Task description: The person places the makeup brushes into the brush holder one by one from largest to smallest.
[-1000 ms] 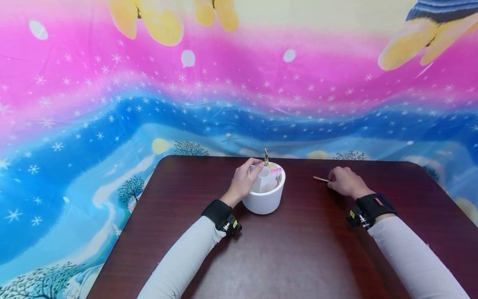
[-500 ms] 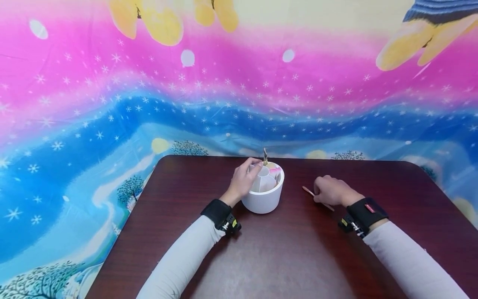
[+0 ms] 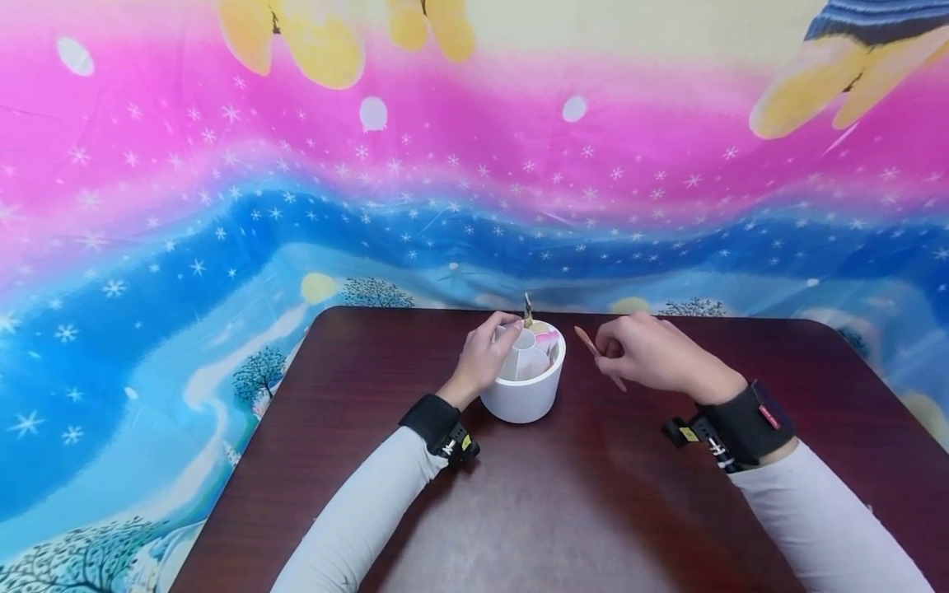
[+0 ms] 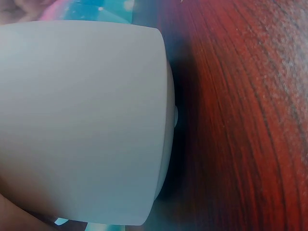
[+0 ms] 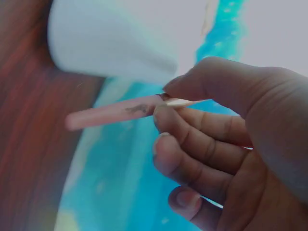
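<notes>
A white round desk organizer (image 3: 521,402) with inner dividers stands on the table. My left hand (image 3: 482,358) grips its left rim, fingers curled over the edge. Its smooth outer wall fills much of the left wrist view, with part of the hand at the lower left corner. To the right of the organizer, my right hand (image 3: 652,350) pinches a slim pink stick (image 5: 108,112) between thumb and forefinger. The stick has a rounded end and dark marks on its side; the fingertips cover part of it. The other fingers are bent below it in the right wrist view.
A pink item (image 3: 547,338) and an upright gold-coloured piece (image 3: 528,311) show in the organizer's back compartments. The dark wooden table (image 3: 563,502) reaches back to a colourful printed cloth (image 3: 474,165) hanging behind it.
My right hand has lifted and moved left towards the organizer with the pink stick, which has swung to a steeper slant. The left hand and the organizer have stayed in place.
</notes>
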### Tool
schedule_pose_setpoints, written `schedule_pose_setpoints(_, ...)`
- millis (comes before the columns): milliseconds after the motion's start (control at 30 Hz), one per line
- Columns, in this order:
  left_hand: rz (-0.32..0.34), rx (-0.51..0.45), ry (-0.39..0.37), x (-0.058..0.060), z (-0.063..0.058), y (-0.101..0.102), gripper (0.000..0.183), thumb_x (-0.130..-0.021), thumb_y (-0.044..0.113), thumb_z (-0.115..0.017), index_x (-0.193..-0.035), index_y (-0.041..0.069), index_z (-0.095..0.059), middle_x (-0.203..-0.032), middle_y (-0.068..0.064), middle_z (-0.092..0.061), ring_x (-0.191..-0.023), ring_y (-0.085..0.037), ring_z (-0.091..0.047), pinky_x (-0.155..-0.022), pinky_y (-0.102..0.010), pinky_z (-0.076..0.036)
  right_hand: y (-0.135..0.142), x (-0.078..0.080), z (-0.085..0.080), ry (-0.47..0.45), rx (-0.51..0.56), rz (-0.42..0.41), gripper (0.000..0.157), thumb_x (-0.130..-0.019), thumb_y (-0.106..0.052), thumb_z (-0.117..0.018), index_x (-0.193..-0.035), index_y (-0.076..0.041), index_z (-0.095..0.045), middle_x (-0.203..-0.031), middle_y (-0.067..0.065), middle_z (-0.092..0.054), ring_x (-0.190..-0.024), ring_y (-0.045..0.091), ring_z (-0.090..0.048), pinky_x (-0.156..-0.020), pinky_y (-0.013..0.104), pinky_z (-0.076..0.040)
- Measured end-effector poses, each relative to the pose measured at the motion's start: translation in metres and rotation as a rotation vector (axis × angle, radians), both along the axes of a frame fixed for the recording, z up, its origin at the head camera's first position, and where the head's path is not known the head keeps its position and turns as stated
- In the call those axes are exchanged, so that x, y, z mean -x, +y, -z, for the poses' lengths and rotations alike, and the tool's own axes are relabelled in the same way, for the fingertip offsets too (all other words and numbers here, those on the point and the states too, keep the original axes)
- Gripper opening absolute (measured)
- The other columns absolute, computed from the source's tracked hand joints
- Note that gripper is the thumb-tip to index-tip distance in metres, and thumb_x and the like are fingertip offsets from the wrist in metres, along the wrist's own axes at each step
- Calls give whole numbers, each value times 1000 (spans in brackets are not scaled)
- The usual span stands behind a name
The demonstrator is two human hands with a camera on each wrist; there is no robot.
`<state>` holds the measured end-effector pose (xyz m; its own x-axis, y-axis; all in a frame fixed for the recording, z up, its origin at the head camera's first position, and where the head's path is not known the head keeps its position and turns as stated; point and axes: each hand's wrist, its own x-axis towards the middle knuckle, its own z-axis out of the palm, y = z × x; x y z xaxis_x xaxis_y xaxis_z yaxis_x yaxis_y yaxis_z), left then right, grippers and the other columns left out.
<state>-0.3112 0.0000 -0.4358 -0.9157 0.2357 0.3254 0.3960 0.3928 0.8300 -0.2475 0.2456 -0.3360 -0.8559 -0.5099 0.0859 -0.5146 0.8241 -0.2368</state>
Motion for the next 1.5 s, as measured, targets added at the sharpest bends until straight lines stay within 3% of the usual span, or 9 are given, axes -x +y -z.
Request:
schedule_pose_setpoints(267, 4, 10, -8, 0, 1, 0, 40, -95, 51, -41, -115, 23, -60, -114, 4, -61, -106, -11, -50, -88, -41, -43, -25, -8, -19, 79, 240, -128, 4, -85, -19, -68, -84, -21, -64, -66, -15, -60, -59, 1, -54, -52, 25, -47)
schedule_pose_setpoints(433, 3, 5, 2, 0, 1, 0, 37, -95, 50, -42, -114, 24, -60, -113, 4, -61, -106, -11, -50, -87, -41, -43, -37, -9, -22, 162, 411, -120, 5, -85, -23, -69, -85, -19, -66, -72, -10, -64, -63, 2, -56, -55, 25, -49)
schedule_pose_setpoints(533, 1, 8, 1, 0, 0, 0, 38, -94, 51, -41, -114, 24, -60, -112, 4, -62, -106, -11, -51, -87, -41, -44, -42, -8, -20, 161, 456, -110, 6, -86, -25, -68, -86, -19, -66, -73, -11, -64, -63, 2, -57, -55, 24, -49)
schedule_pose_setpoints(933, 2, 5, 7, 0, 0, 0, 38, -95, 50, -42, -114, 23, -60, -113, 3, -62, -106, -12, -51, -86, -42, -44, -49, 0, -1, 108, 432, -161, 4, -87, -18, -67, -88, -16, -63, -76, -3, -66, -66, 3, -58, -57, 29, -50)
schedule_pose_setpoints(1267, 1, -3, 8, -1, 0, 0, 39, -95, 50, -42, -115, 22, -60, -115, 2, -61, -107, -14, -51, -88, -44, -43, -39, -3, -3, 130, 395, -80, 10, -87, -19, -67, -95, -14, -69, -78, -7, -66, -69, 2, -58, -60, 30, -51)
schedule_pose_setpoints(1500, -3, -5, 10, -1, 0, 0, 37, -95, 49, -41, -114, 22, -60, -114, 2, -61, -106, -14, -51, -87, -44, -43, -5, -10, -7, 215, 348, 12, 8, -84, -21, -70, -92, -23, -68, -79, -15, -64, -72, -1, -56, -61, 30, -49)
